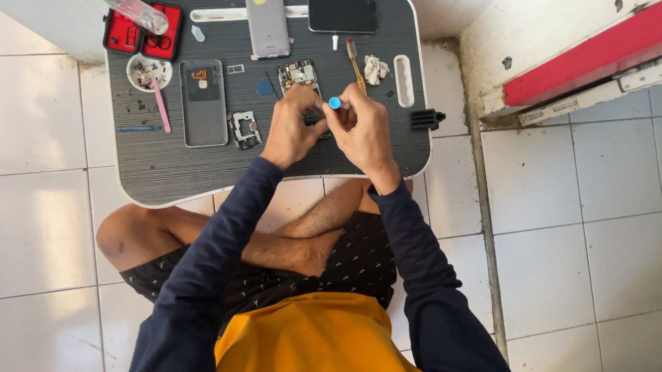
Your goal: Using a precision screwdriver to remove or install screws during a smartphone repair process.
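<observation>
I sit cross-legged on a tiled floor at a low dark lap table [168, 168]. My right hand [364, 132] grips a small screwdriver with a blue cap [335, 103], held upright. My left hand [290, 128] pinches a small dark phone part [311, 119] under the screwdriver tip; the fingers hide most of it. Just beyond my hands lies a phone circuit board [299, 74]. An opened phone body [204, 102] and a small metal frame piece [244, 128] lie to the left of my left hand.
At the table's far edge lie a grey phone back [266, 18], a black phone [342, 15], a red tool case [142, 35], a clear bottle with a green cap [130, 5], a small white dish [148, 72], a pink tool [160, 104] and a brush [354, 59]. A red-and-white ledge [589, 60] stands at right.
</observation>
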